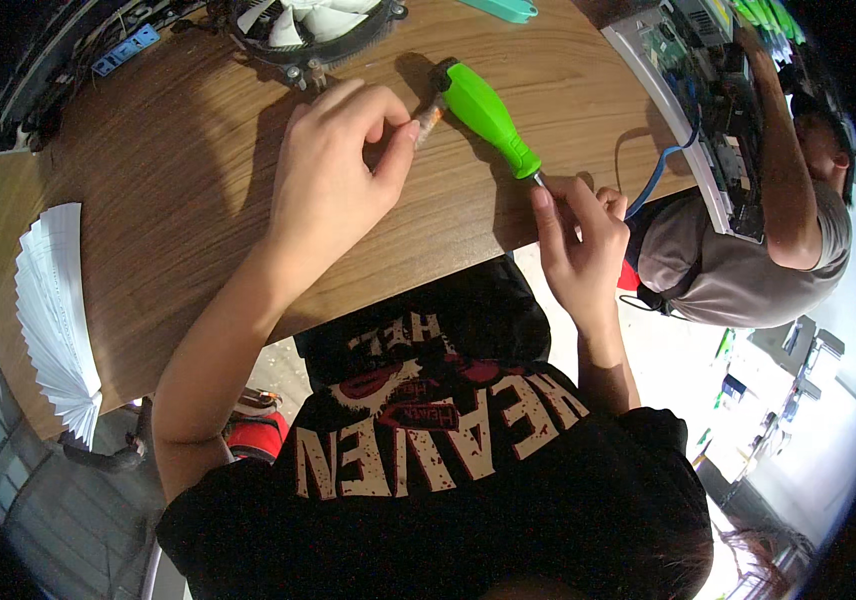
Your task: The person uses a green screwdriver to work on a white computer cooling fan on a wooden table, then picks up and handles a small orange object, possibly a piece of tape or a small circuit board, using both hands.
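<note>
A screwdriver (485,112) with a bright green handle lies slanted above the wooden table, its black-capped handle end pointing away from me. My right hand (586,235) pinches its thin metal shaft just below the handle. My left hand (343,155) is closed, thumb against the fingers, on a small orange-brown and whitish piece (432,121); its kind I cannot make out. That piece reaches close to the black end of the screwdriver; whether they touch I cannot tell. Beyond my left hand sits a cooling fan (313,25) with white blades and a dark frame.
The wooden table (168,230) carries a pleated white paper (60,320) at its left edge. At right stands an opened computer case (693,110) with a blue cable (660,170); a co-worker (738,255) reaches in there. A teal object (503,8) lies at the far edge.
</note>
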{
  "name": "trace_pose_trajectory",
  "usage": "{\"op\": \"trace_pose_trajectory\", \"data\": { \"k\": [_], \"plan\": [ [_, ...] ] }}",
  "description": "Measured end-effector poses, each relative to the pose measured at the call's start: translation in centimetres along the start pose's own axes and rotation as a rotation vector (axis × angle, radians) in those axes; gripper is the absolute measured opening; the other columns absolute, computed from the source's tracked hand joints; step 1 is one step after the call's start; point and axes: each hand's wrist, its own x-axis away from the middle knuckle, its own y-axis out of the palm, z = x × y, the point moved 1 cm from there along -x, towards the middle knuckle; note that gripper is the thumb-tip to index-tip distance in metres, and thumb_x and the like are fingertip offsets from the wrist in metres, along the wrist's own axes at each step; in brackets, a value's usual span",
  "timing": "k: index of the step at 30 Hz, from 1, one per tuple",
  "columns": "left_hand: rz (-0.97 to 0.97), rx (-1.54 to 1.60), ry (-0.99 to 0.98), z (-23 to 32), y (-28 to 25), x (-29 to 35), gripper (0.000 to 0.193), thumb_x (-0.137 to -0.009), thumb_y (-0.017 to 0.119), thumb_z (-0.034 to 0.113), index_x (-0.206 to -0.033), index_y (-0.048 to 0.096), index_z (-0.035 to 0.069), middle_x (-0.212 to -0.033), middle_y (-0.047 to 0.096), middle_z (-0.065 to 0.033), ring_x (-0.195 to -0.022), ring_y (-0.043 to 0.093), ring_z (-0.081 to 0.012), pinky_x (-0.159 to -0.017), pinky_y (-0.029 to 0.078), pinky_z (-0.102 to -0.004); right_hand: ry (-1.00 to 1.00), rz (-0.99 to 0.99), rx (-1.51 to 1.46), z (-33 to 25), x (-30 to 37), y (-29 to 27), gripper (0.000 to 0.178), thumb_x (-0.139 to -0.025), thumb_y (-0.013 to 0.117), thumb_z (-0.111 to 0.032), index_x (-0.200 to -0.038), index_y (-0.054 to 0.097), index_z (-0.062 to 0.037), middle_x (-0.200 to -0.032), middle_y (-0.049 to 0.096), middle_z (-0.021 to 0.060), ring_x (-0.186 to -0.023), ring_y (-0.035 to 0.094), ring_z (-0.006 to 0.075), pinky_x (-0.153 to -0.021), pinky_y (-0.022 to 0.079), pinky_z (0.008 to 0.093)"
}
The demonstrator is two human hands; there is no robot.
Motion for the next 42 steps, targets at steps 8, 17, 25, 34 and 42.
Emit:
{"op": "trace_pose_trajectory", "data": {
  "k": [8,17,25,34,42],
  "plan": [
    [0.023,-0.011,0.052,0.3,0.2,0.2,0.015,-0.077,0.075,0.015,-0.083,0.063,0.009,-0.070,0.054,-0.0032,-0.062,0.056,-0.0186,-0.058,0.044,-0.0325,0.045,-0.016,-0.042,0.3,-0.6,0.2,0.012,-0.090,0.063,-0.017,-0.086,0.066,-0.0062,-0.062,0.053,0.0087,-0.060,0.039,0.0253,-0.073,0.034,0.0351],
    [0.032,-0.091,0.049,0.3,0.6,0.6,0.012,-0.076,0.073,0.016,-0.082,0.064,0.011,-0.072,0.057,-0.0002,-0.065,0.059,-0.0187,-0.063,0.045,-0.0343,0.018,0.043,-0.172,-0.2,-0.3,-0.5,0.009,-0.088,0.065,-0.012,-0.086,0.067,-0.0038,-0.062,0.056,0.0079,-0.062,0.041,0.0231,-0.069,0.036,0.0325],
    [0.018,-0.035,-0.018,0.5,0.3,0.5,0.009,-0.075,0.072,0.011,-0.077,0.063,0.010,-0.064,0.056,-0.0002,-0.058,0.059,-0.0197,-0.059,0.046,-0.0345,-0.115,-0.054,0.016,0.8,1.7,-0.5,0.004,-0.086,0.065,-0.010,-0.085,0.065,-0.0054,-0.062,0.054,0.0075,-0.050,0.040,0.0250,-0.072,0.033,0.0338],
    [0.058,0.048,0.008,0.0,0.6,0.4,0.006,-0.076,0.073,0.008,-0.078,0.068,0.007,-0.061,0.051,-0.0027,-0.051,0.048,-0.0120,-0.047,0.038,-0.0279,-0.042,-0.179,0.168,0.4,1.9,-1.3,0.010,-0.089,0.056,-0.007,-0.085,0.064,-0.0029,-0.067,0.061,0.0062,-0.059,0.045,0.0258,-0.073,0.034,0.0337],
    [0.048,0.020,0.004,-0.1,0.5,0.5,0.008,-0.076,0.074,0.009,-0.080,0.068,0.008,-0.060,0.052,-0.0026,-0.051,0.049,-0.0117,-0.047,0.039,-0.0273,-0.041,-0.050,0.081,1.3,2.4,-1.5,0.008,-0.089,0.056,-0.004,-0.085,0.061,-0.0009,-0.068,0.053,0.0138,-0.066,0.046,0.0273,-0.061,0.038,0.0360]
  ]
}}
